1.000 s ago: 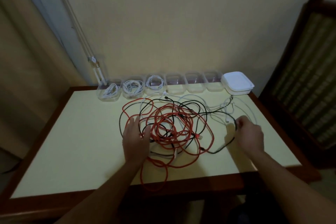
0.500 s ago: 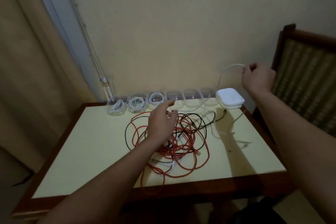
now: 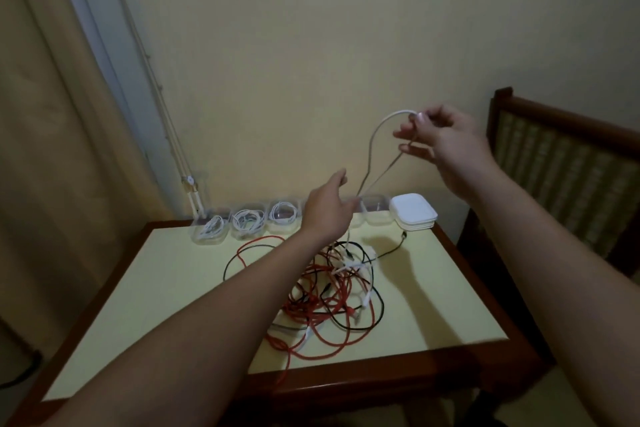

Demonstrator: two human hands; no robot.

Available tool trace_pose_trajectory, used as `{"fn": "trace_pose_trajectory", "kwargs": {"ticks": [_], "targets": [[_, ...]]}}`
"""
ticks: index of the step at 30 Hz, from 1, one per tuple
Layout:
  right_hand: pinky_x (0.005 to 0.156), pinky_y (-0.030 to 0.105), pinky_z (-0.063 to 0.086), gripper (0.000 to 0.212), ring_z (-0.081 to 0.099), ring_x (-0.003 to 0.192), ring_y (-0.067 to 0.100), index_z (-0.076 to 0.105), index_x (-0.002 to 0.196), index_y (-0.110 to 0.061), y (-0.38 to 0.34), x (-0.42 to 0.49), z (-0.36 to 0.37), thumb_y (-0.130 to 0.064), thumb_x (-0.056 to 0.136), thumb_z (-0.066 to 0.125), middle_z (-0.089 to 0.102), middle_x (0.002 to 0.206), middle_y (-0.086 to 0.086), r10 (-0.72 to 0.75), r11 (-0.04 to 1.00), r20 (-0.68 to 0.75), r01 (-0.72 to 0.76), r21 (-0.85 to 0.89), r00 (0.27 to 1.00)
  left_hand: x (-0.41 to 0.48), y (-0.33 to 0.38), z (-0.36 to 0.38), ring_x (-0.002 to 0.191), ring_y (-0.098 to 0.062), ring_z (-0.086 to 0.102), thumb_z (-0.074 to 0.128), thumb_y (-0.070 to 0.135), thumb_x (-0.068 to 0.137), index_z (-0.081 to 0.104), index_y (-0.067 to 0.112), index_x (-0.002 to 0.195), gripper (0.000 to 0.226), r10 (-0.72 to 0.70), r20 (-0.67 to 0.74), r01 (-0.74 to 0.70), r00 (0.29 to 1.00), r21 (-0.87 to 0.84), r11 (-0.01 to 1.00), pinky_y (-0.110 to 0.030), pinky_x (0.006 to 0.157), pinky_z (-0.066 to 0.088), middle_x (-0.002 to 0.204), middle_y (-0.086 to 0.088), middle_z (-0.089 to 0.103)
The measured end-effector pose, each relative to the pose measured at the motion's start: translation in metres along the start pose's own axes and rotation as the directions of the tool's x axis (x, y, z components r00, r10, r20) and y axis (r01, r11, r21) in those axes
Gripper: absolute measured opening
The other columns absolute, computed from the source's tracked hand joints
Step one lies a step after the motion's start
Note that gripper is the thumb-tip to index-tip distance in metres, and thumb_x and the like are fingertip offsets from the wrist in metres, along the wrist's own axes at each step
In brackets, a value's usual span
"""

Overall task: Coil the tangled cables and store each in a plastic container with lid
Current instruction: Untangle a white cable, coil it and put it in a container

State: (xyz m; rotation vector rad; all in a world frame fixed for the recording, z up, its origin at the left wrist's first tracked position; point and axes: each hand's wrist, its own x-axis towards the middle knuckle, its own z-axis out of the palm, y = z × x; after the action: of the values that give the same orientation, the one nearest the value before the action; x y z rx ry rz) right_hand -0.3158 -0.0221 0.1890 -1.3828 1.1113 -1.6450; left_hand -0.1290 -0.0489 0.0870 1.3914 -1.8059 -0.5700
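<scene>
a table [image 3: 138, 305] with a pale yellow top and dark wood edge stands against a cream wall [image 3: 311, 45]. a tan curtain [image 3: 52, 149] hangs on the far left. a wooden chair [image 3: 571, 170] is just beside the table on the right. the left arm [image 3: 207, 322] reaches over the table and hides the left part of the tangle [image 3: 339, 291]. the tangle is a heap of red and black cables with some white bits, in the middle of the table. one red loop hangs over the near edge.

a row of clear boxes sits along the far edge. the first box [image 3: 210, 230] on the left, the second box [image 3: 247, 220] and the third box [image 3: 284, 213] each hold a coiled white cable. the left hand [image 3: 327, 211] covers the next boxes. the last box [image 3: 375, 210] looks empty. just right of it is a stack of white lids [image 3: 414, 213].

the right hand [image 3: 446, 139] is up in front of the wall. its thumb and first finger pinch the top of the white cable [image 3: 375, 135], and its other fingers are spread apart. the cable makes a loop, and two strands hang down to the tangle. the left hand's fingers are stretched out, right beside the strands. i cannot tell if they touch.
</scene>
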Motion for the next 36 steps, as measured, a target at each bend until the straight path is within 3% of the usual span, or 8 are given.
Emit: {"fn": "trace_pose_trajectory", "kwargs": {"ticks": [6, 12, 16, 19, 22, 25, 28, 36], "targets": [[0.09, 0.046, 0.058, 0.018, 0.071, 0.101, 0.025, 0.058, 0.091, -0.013, 0.005, -0.019, -0.02, -0.005, 0.105, 0.05, 0.069, 0.094, 0.011, 0.059, 0.997, 0.114, -0.064, 0.048, 0.992, 0.024, 0.025, 0.003, 0.096, -0.02, 0.069, 0.071, 0.022, 0.091, 0.073, 0.019, 0.12, 0.03, 0.059, 0.07, -0.061, 0.996, 0.031, 0.998, -0.033, 0.091, 0.052, 0.101, 0.002, 0.076], [0.087, 0.041, 0.056, 0.023, 0.071, 0.099, 0.019, 0.056, 0.085, -0.02, 0.012, -0.018, -0.039, -0.008, 0.105, 0.052, 0.075, 0.094, 0.001, 0.069, 0.994, 0.06, -0.064, -0.094, 0.996, 0.027, 0.033, 0.0, 0.08, -0.012, 0.062, 0.076, 0.022, 0.088, 0.075, 0.013, 0.093, 0.01, 0.1, 0.301, -0.156, 0.948, 0.17, 0.973, -0.017, 0.067, 0.041, 0.094, -0.001, 0.075], [0.094, 0.037, 0.049, 0.014, 0.064, 0.11, 0.026, 0.064, 0.107, -0.028, 0.018, -0.012, -0.046, -0.024, 0.094, 0.065, 0.072, 0.114, 0.001, 0.089, 0.593, 0.019, -0.038, -0.804, 0.996, 0.036, 0.033, -0.016, 0.084, -0.016, 0.069, 0.066, 0.016, 0.093, 0.07, 0.02, 0.09, 0.006, 0.17, 0.09, -0.183, 0.981, 0.167, 0.969, -0.03, 0.079, 0.052, 0.088, 0.0, 0.077], [0.106, 0.043, 0.042, 0.066, 0.047, 0.134, 0.032, 0.038, 0.15, -0.022, 0.021, -0.011, -0.035, -0.04, 0.093, 0.065, 0.05, 0.148, 0.007, 0.032, 0.404, 0.013, -0.001, -0.915, 0.999, 0.046, 0.046, -0.035, 0.088, -0.019, 0.068, 0.059, 0.01, 0.093, 0.068, 0.023, 0.099, 0.016, 0.313, 0.007, -0.294, 0.95, 0.365, 0.883, -0.031, 0.077, 0.05, 0.089, 0.005, 0.075], [0.114, 0.05, 0.035, 0.075, 0.035, 0.143, 0.035, 0.022, 0.157, -0.024, 0.024, -0.01, -0.016, -0.048, 0.096, 0.058, 0.032, 0.16, 0.008, -0.15, 0.326, 0.108, 0.153, -0.933, 0.983, 0.051, 0.067, -0.046, 0.091, -0.022, 0.063, 0.05, 0.002, 0.088, 0.066, 0.021, 0.107, 0.031, 0.444, 0.073, -0.417, 0.893, 0.505, 0.756, -0.032, 0.072, 0.043, 0.095, 0.004, 0.072], [0.09, 0.043, 0.044, 0.042, 0.054, 0.121, 0.036, 0.051, 0.138, -0.019, 0.021, -0.009, -0.001, -0.042, 0.105, 0.046, 0.058, 0.136, 0.012, -0.127, 0.281, 0.175, 0.205, -0.938, 0.976, 0.052, 0.078, -0.044, 0.092, -0.023, 0.057, 0.047, 0.004, 0.09, 0.064, 0.019, 0.109, 0.029, 0.504, 0.161, -0.497, 0.849, 0.571, 0.654, -0.034, 0.072, 0.042, 0.099, 0.002, 0.069], [0.067, 0.036, 0.03, 0.026, 0.062, 0.092, 0.036, 0.058, 0.114, -0.016, 0.024, -0.013, 0.003, -0.032, 0.109, 0.038, 0.068, 0.104, 0.013, -0.163, 0.12, 0.239, 0.26, -0.958, 0.957, 0.046, 0.072, -0.036, 0.092, -0.026, 0.052, 0.045, -0.002, 0.09, 0.06, 0.016, 0.109, 0.03, 0.522, 0.198, -0.527, 0.829, 0.589, 0.613, -0.041, 0.075, 0.044, 0.099, 0.0, 0.066], [0.062, 0.036, 0.033, 0.016, 0.06, 0.084, 0.041, 0.064, 0.105, -0.018, 0.036, -0.027, -0.012, -0.019, 0.103, 0.048, 0.071, 0.096, 0.013, -0.333, 0.335, 0.122, 0.238, -0.912, 0.935, 0.024, 0.003, 0.014, 0.096, -0.029, 0.06, 0.051, 0.018, 0.1, 0.064, 0.014, 0.105, 0.014, 0.258, 0.161, -0.301, 0.953, 0.389, 0.871, -0.039, 0.079, 0.048, 0.105, -0.009, 0.069]]}}
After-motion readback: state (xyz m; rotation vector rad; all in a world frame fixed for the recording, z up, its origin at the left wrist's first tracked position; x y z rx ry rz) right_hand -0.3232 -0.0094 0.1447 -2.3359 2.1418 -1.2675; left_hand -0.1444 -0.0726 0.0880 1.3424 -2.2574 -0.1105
